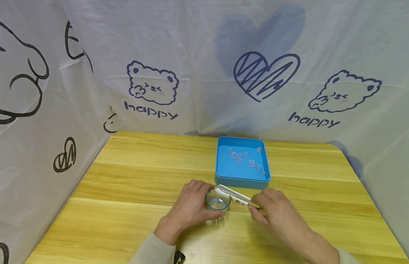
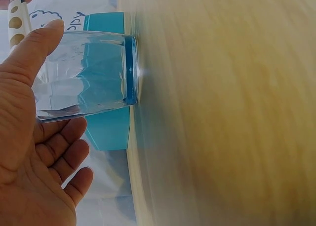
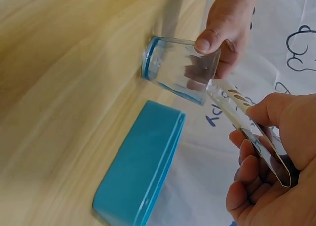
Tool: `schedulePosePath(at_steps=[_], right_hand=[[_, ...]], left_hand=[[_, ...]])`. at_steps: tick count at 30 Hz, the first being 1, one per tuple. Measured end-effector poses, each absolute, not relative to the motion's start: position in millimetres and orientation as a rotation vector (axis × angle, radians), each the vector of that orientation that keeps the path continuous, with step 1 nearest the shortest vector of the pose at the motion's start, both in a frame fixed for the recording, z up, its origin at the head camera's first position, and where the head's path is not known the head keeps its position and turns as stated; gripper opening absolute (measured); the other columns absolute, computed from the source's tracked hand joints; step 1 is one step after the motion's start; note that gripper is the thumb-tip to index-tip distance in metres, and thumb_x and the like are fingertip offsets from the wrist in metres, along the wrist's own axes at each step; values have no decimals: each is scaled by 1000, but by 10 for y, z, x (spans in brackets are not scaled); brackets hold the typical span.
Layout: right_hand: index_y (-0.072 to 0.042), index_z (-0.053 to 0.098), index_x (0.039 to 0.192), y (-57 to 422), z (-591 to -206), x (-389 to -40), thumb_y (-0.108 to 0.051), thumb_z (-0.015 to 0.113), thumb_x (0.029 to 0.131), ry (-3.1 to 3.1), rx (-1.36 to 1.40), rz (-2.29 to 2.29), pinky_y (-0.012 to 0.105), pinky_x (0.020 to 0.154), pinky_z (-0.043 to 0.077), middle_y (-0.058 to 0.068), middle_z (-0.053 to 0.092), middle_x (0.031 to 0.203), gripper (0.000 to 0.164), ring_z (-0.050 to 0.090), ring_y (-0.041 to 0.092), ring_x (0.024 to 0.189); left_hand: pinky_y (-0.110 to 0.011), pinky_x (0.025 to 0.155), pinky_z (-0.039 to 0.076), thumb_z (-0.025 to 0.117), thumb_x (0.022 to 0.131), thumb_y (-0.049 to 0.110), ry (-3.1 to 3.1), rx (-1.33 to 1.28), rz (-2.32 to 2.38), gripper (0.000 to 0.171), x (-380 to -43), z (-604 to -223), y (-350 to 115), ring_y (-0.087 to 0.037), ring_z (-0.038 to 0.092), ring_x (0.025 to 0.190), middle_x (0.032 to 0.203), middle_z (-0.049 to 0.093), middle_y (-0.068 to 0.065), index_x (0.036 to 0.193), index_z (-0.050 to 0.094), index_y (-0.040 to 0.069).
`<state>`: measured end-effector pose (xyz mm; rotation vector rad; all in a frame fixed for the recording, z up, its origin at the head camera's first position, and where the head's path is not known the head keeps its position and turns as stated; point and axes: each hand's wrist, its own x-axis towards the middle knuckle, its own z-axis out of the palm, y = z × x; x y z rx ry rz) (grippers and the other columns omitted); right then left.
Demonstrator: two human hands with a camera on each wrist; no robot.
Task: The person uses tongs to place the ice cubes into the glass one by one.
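Note:
My left hand (image 1: 188, 205) holds a clear drinking glass (image 1: 217, 206) near its rim, thumb on one side and fingers on the other. The glass (image 2: 106, 58) stands upright on the table, its base looking blue. In my right hand (image 1: 277, 209) is a pair of tongs (image 3: 247, 118) with white, brown-spotted arms. Their tips reach the rim of the glass (image 3: 180, 63); whether a small clear piece sits between them I cannot tell. Behind the glass, a blue box (image 1: 240, 182) holds several small clear pieces (image 1: 251, 163).
The wooden table (image 1: 132, 176) extends to both sides of the hands. White cloth (image 1: 198, 66) printed with bears and hearts hangs behind it and along the sides. A small dark object (image 1: 179, 257) shows by the left sleeve (image 1: 155, 251).

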<state>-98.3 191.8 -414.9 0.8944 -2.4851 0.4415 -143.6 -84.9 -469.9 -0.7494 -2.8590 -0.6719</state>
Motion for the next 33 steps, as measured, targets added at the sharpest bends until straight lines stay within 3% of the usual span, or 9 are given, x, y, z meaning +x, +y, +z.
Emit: schedulePosePath(at_steps=[33], right_hand=[[-15,71,92,1910,-4253,-962,-18,81,86,-2487,898,420,33,73,52,-12,61,85,12,53,5,80]], left_hand=[[-43,100,49,87,77,64,-2884,-741,-704,79,-1430,-4681,-847,-21,57,116,122,68,-1,133,67,12]])
